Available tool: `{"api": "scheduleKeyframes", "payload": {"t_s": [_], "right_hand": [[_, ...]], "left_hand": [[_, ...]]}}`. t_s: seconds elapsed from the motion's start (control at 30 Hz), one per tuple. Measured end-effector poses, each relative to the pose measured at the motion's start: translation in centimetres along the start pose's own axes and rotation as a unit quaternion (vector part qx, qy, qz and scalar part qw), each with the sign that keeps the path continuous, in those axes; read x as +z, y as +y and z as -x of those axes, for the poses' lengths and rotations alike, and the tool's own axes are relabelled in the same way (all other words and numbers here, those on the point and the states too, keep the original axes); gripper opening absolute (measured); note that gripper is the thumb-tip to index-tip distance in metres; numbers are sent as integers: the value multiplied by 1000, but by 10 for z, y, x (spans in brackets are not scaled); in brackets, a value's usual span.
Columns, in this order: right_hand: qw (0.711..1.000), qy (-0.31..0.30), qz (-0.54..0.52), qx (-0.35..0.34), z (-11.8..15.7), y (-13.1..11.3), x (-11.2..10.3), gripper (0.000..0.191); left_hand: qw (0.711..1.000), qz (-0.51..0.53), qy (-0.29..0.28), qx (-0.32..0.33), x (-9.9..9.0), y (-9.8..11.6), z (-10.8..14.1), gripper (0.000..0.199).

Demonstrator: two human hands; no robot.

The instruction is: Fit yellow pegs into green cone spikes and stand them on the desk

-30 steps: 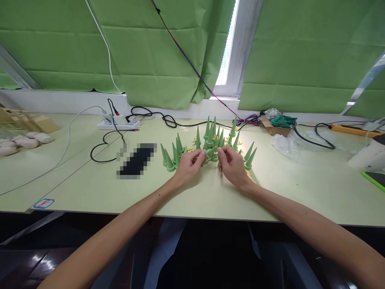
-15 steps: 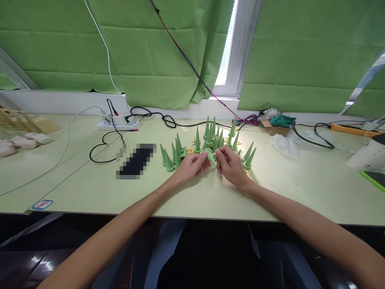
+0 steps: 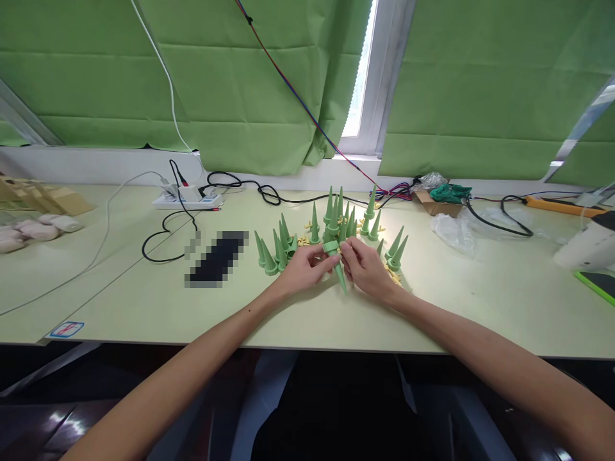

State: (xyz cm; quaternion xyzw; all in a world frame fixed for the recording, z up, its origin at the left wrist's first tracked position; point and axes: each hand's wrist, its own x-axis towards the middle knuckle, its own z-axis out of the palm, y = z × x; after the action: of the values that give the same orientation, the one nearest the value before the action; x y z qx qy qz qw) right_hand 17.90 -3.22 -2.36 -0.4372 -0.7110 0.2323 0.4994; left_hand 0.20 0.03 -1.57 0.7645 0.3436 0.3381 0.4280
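Between my hands is a green plastic watering spike (image 3: 339, 275), tilted with its tip pointing down toward me and its wide collar up. My left hand (image 3: 310, 266) grips it by the collar, fingers behind and thumb in front. My right hand (image 3: 362, 262) is closed in a pinch at the collar's right side, on a small yellow plastic piece (image 3: 339, 251) that mostly hides behind the fingers. More green spikes (image 3: 269, 259) stand upright to the left, behind the hands and to the right (image 3: 396, 253). Small yellow pieces (image 3: 303, 241) lie among them.
A dark pixelated rectangle (image 3: 218, 257) lies on the table left of the spikes. Farther back are a white power strip (image 3: 187, 200) and black cables (image 3: 269, 194). A cardboard box (image 3: 438, 203) and clear plastic bag (image 3: 454, 232) sit at the back right.
The held spike has turned so its collar faces up and its tip extends farther down toward me. My left fingers have shifted around the collar; the right hand stays close beside it.
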Motion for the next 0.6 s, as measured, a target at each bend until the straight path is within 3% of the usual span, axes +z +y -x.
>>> {"api": "scheduleKeyframes", "payload": {"t_s": [0.23,0.6], "right_hand": [[1000,0,11,7,0,-1,0,41],[1000,-7,-10,8,0,2,1,46]], "left_hand": [[999,3,34,25,3,-2,0,39],[997,-28,43,65,3,2,2,29]]}}
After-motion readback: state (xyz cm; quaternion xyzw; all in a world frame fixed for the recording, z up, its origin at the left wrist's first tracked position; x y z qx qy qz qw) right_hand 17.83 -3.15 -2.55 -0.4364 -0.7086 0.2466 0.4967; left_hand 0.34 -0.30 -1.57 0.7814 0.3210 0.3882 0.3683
